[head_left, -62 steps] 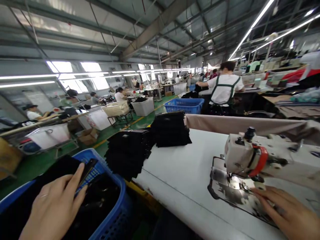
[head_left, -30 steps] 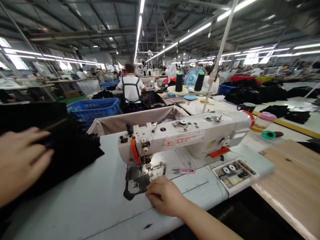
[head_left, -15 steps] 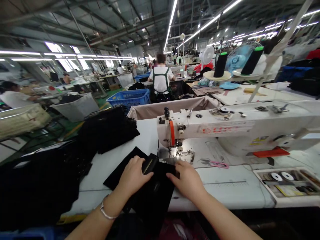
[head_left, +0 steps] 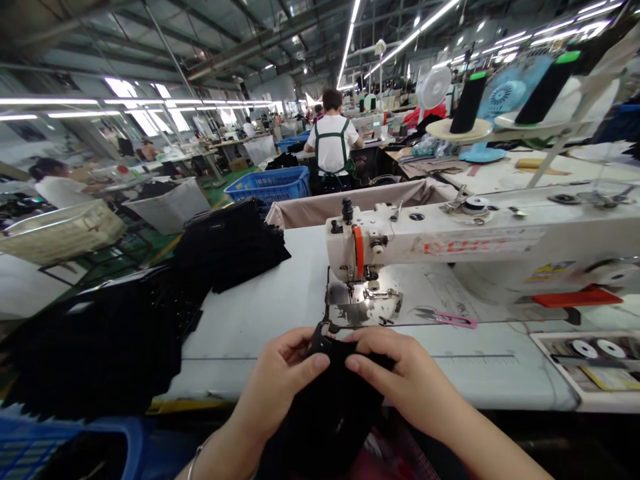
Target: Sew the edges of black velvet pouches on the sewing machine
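A black fabric piece [head_left: 330, 413] hangs over the front edge of the sewing table, its top edge pinched between both hands. My left hand [head_left: 285, 373] closes thumb and fingers on its left corner, which is folded up. On the upper right edge my right hand [head_left: 395, 367] grips the same cloth, thumb toward me. Just beyond the fingers stands a white sewing machine [head_left: 480, 240], its needle area over a worn metal plate [head_left: 365, 310]. The cloth lies apart from the needle. Pink-handled thread snips [head_left: 450, 319] rest on the machine bed to the right.
Stacks of black cut pieces [head_left: 100, 340] cover the table's left side, with another pile [head_left: 230, 247] behind. A blue basket [head_left: 135, 440] stands at lower left. A bobbin tray [head_left: 590, 367] sits at right. Beyond the machine are a fabric-lined bin [head_left: 300, 212] and a seated co-worker [head_left: 332, 143].
Both hands have drawn the black piece off the tabletop toward me, and it now hangs down from my fingers. The left hand has come nearer the right. The view has shifted slightly.
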Tool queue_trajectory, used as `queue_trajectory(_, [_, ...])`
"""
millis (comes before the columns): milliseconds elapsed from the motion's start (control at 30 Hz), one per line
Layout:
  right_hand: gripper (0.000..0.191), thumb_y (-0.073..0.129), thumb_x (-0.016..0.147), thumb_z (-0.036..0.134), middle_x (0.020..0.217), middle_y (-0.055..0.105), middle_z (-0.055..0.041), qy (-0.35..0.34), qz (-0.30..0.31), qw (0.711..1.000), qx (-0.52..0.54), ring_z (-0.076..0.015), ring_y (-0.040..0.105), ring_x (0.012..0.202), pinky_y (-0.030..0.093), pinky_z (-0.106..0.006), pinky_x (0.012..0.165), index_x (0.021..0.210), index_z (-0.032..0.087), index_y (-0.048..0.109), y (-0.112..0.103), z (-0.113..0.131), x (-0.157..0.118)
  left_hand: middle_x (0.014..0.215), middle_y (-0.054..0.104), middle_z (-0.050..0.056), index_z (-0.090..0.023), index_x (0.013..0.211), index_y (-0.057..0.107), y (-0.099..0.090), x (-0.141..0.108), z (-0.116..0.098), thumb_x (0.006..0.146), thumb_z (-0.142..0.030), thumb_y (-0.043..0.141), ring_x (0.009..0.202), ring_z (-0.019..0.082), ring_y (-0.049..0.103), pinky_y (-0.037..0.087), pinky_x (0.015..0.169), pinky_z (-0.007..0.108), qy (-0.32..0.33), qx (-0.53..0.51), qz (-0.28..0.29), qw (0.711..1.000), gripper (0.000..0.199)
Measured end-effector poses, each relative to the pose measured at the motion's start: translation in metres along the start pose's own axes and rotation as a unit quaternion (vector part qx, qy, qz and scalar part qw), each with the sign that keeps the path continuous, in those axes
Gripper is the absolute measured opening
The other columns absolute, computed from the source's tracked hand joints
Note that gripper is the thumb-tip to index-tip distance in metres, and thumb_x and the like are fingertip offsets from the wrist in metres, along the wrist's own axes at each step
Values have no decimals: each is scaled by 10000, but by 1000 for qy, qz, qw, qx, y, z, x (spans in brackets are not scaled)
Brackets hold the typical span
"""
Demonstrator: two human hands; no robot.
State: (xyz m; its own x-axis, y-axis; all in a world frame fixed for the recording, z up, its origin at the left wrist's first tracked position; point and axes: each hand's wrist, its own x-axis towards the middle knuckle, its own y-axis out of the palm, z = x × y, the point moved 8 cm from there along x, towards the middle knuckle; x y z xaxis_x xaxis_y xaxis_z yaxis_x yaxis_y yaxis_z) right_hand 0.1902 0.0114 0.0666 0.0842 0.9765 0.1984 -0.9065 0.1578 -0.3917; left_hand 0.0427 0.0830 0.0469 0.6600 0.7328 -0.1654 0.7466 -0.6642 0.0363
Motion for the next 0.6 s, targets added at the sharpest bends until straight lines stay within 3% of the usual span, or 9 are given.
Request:
queue_trajectory(100, [176,599,915,322,902,687,9,22,-2,1000,1,-152,626,850,475,-268,764,773,231,650,-5,4,-6,979,731,63,-163,1023,707,-5,-5,5,803,-303,738,915,202,668,527,827,267,6,-4,-71,997,263])
queue_trajectory(233, [114,637,878,300,983,690,-9,9,-70,997,-22,-177,641,914,499,-289,814,785,252,684,-13,9,-16,941,748,47,-187,1040,707,-9,-10,1,763,-265,766,880,181,697,552,822,242,32,38,-136,989,294])
queue_trajectory(400, [52,681,832,269,927,704,3,12,-88,995,-42,-186,656,862,519,-309,788,781,262,672,-11,9,-20,952,757,51,-186,994,723,-4,-16,0,725,-236,781,904,186,714,561,848,232,25,62,-147,987,279])
queue_trajectory(600, [110,709,818,272,938,698,13,20,-63,997,-33,-187,637,905,505,-317,810,724,257,654,-11,8,-18,900,759,64,-161,941,743,-3,-18,13,730,-269,791,816,174,706,564,755,216,5,-33,-158,987,242])
